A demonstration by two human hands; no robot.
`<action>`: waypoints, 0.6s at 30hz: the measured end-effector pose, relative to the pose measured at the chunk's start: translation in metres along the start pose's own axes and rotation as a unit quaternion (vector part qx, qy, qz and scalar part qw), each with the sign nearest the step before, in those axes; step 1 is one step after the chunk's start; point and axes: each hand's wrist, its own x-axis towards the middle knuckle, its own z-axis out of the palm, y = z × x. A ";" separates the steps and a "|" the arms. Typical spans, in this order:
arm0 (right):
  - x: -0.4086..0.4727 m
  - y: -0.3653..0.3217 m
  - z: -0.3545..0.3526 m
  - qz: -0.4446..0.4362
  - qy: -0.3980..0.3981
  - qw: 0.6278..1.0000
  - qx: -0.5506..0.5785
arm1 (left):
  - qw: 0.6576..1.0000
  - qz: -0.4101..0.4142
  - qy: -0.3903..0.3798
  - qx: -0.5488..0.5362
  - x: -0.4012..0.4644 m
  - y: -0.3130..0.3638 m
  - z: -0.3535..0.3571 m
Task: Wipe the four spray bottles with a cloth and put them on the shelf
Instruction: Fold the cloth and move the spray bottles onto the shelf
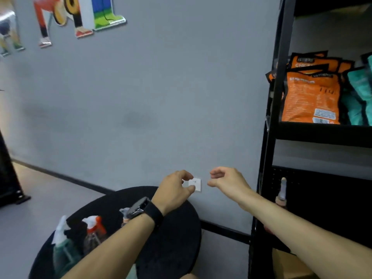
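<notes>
Nearest, three spray bottles [66, 244] stand on the round black table [177, 238] at lower left. Above it, the left hand [175, 190] and right hand [227, 182] hover loosely curled, holding nothing. A fourth bottle [282, 193] stands on the black shelf [267, 158], right.

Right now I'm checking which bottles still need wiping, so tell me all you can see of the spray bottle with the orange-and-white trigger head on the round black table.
The spray bottle with the orange-and-white trigger head stands upright on the round black table, left of the person's left forearm. Its body looks like clear plastic, its contents unclear in the blur. A green-bodied spray bottle with a white head stands close on its left. Neither hand touches it.
</notes>
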 end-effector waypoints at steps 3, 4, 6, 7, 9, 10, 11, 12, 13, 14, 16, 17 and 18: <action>0.003 -0.011 0.028 -0.013 -0.026 1.000 0.008 | 0.999 -0.026 0.015 0.012 -0.010 -0.023 -0.017; 0.004 -0.014 0.038 -0.016 -0.036 0.999 0.010 | 0.999 -0.035 0.020 0.014 -0.014 -0.031 -0.023; 0.005 -0.019 0.058 -0.021 -0.058 0.998 0.013 | 0.998 -0.053 0.029 0.018 -0.024 -0.046 -0.034; 0.005 -0.021 0.068 -0.023 -0.068 0.997 0.013 | 0.997 -0.061 0.035 0.019 -0.029 -0.054 -0.039; 0.006 -0.024 0.088 -0.023 -0.086 0.996 0.012 | 0.996 -0.079 0.047 0.014 -0.039 -0.071 -0.048; 0.006 -0.024 0.099 -0.022 -0.096 0.995 0.011 | 0.995 -0.088 0.053 0.013 -0.044 -0.079 -0.051; 0.006 -0.024 0.109 -0.019 -0.105 0.994 0.011 | 0.993 -0.099 0.057 0.012 -0.049 -0.088 -0.054; 0.006 -0.024 0.119 -0.017 -0.114 0.993 0.011 | 0.992 -0.110 0.060 0.009 -0.054 -0.097 -0.057; 0.006 -0.024 0.129 -0.014 -0.121 0.992 0.009 | 0.991 -0.121 0.062 0.004 -0.058 -0.107 -0.058; 0.007 -0.023 0.139 -0.013 -0.128 0.992 0.007 | 0.989 -0.131 0.064 -0.002 -0.062 -0.115 -0.059; 0.008 -0.022 0.158 -0.011 -0.140 0.990 0.000 | 0.986 -0.151 0.066 -0.006 -0.070 -0.133 -0.060; 0.008 -0.021 0.167 -0.011 -0.144 0.989 -0.006 | 0.985 -0.157 0.067 -0.004 -0.073 -0.142 -0.060; 0.009 -0.019 0.177 -0.010 -0.149 0.989 -0.011 | 0.984 -0.162 0.069 -0.003 -0.077 -0.150 -0.059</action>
